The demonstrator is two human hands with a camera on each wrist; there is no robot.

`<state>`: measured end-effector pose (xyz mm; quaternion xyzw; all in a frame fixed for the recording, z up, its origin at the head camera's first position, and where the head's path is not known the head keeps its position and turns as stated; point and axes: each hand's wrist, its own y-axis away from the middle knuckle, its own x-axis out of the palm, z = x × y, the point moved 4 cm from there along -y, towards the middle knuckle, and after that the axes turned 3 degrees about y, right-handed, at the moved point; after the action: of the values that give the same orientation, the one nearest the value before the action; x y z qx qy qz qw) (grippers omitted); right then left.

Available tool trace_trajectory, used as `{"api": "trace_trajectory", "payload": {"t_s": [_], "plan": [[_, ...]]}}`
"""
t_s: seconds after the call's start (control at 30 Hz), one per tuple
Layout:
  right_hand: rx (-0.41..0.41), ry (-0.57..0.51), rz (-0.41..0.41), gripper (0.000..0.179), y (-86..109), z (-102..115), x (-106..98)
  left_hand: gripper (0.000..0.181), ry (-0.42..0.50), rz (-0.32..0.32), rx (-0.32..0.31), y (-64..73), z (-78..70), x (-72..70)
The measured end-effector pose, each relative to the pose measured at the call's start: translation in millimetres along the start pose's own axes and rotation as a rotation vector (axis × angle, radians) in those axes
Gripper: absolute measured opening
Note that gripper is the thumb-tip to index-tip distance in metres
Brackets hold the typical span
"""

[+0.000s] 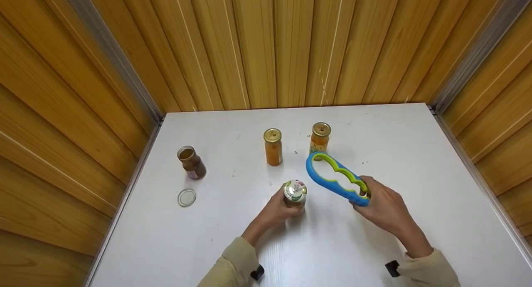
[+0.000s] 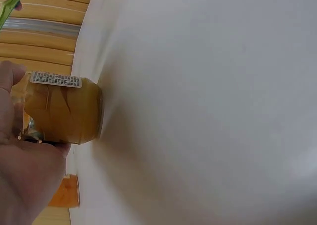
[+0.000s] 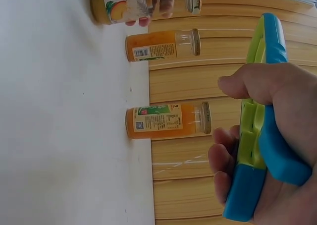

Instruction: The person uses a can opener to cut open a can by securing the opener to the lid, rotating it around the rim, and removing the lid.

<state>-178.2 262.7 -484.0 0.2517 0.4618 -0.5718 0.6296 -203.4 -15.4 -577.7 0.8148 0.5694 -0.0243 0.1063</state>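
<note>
My left hand point(image 1: 276, 209) grips a glass jar point(image 2: 62, 111) with a patterned lid point(image 1: 295, 190) around its side. The jar stands upright on the table, amber contents and a printed label showing in the left wrist view. In my right hand point(image 1: 386, 204) is a blue and green jar opener point(image 1: 332, 179), held by one end with its scalloped loop pointing up and left. The opener is apart from the gripped jar, over the table to its right. Fingers and thumb wrap around the opener in the right wrist view.
Two orange jars with gold lids, a left one point(image 1: 274, 152) and a right one point(image 1: 319, 142), stand farther back. At the left are an open dark jar point(image 1: 194, 165) and a loose lid point(image 1: 186, 197) lying flat. Wood-look panels point(image 1: 257, 50) wall the white table point(image 1: 224, 237).
</note>
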Motion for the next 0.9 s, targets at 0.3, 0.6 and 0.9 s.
{"api": "trace_trajectory", "payload": {"t_s": [0.3,0.6,0.9], "plan": [[-0.075,0.015,0.002,0.059,-4.6,20.1,10.3,0.08,0.029,0.031,0.034,-4.2,-3.3,29.5],[-0.135,0.05,0.039,0.068,-5.0,32.0,20.8,0.088,-0.007,0.052,0.106,-0.2,-7.1,43.8],[-0.194,0.119,0.045,0.07,-3.4,35.9,27.1,0.076,0.061,0.073,0.13,4.0,-7.6,49.1]]}}
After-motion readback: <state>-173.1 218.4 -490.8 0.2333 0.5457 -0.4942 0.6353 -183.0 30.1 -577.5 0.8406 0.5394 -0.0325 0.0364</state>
